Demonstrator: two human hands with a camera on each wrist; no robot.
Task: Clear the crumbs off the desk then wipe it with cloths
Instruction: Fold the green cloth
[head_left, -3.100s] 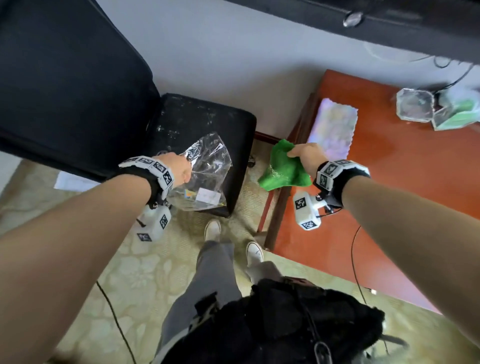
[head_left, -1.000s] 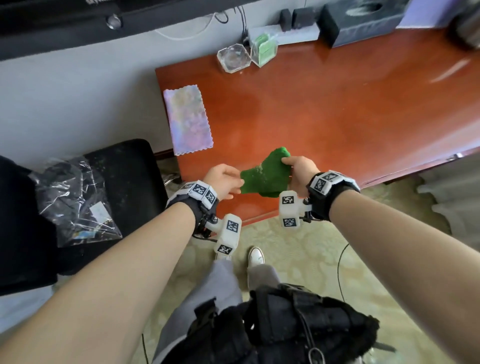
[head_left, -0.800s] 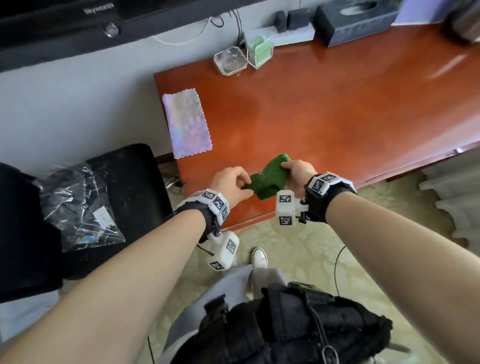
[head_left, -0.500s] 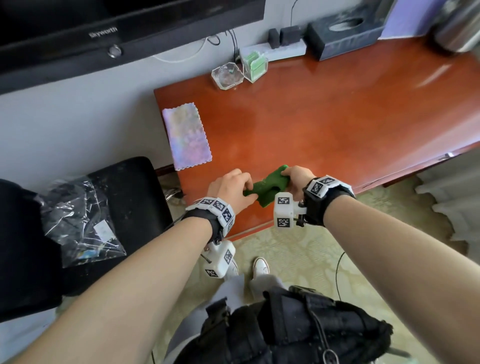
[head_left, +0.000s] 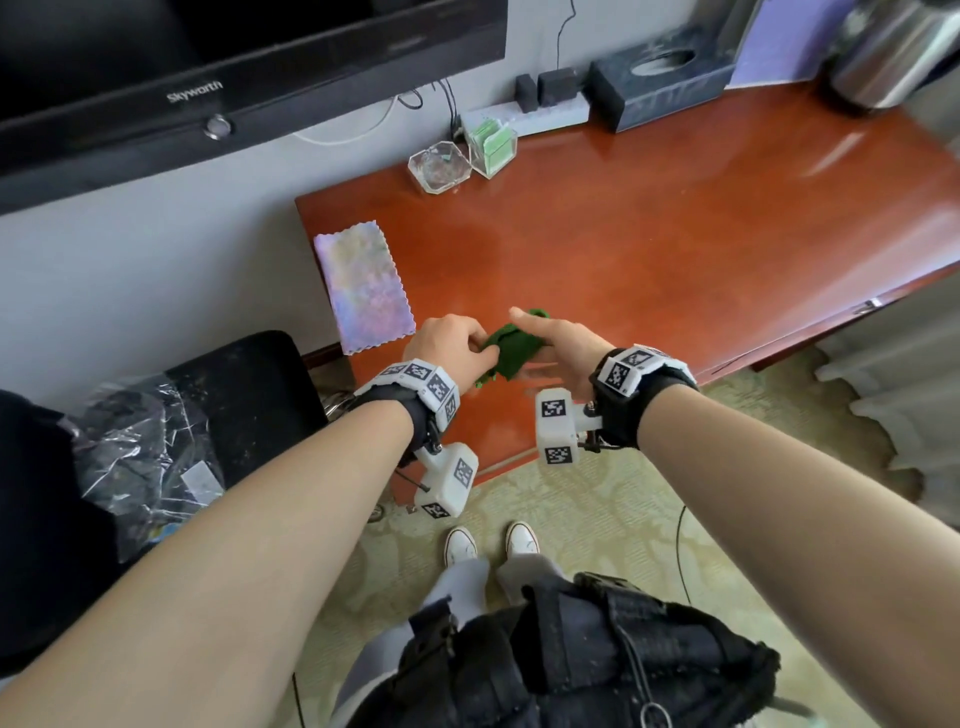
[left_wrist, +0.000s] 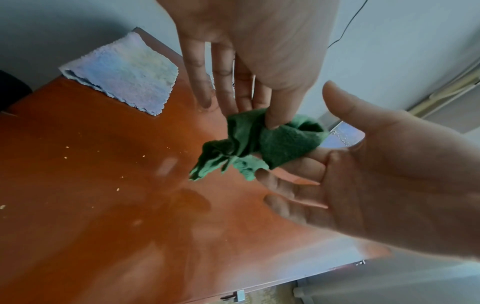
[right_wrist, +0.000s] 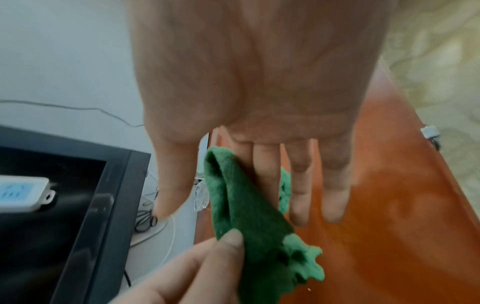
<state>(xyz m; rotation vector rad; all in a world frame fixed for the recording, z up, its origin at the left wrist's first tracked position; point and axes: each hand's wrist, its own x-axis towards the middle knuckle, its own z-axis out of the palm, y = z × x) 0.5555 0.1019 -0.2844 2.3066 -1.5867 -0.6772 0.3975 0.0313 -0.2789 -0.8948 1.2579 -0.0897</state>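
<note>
A crumpled green cloth (head_left: 511, 347) hangs between my two hands just above the front left part of the red-brown desk (head_left: 675, 260). My left hand (head_left: 467, 349) pinches the green cloth (left_wrist: 272, 142) between thumb and forefinger. My right hand (head_left: 540, 338) lies flat beside it, fingers (right_wrist: 298, 185) straight and thumb lifted; the green cloth (right_wrist: 249, 216) drapes against its forefinger. A pastel cloth (head_left: 363, 288) lies flat at the desk's left edge. Small pale crumbs (left_wrist: 66, 158) dot the wood in the left wrist view.
Two clear boxes (head_left: 441, 166) and a power strip (head_left: 524, 111) stand at the back of the desk, with a dark tissue box (head_left: 660, 85) and a metal kettle (head_left: 883, 47) further right. A black chair (head_left: 249, 395) holding a plastic bag (head_left: 150, 457) is to the left.
My left hand left the plastic bag on the chair and took hold of the green cloth. Both hands moved over the desk, and my right hand's fingers straightened off the cloth.
</note>
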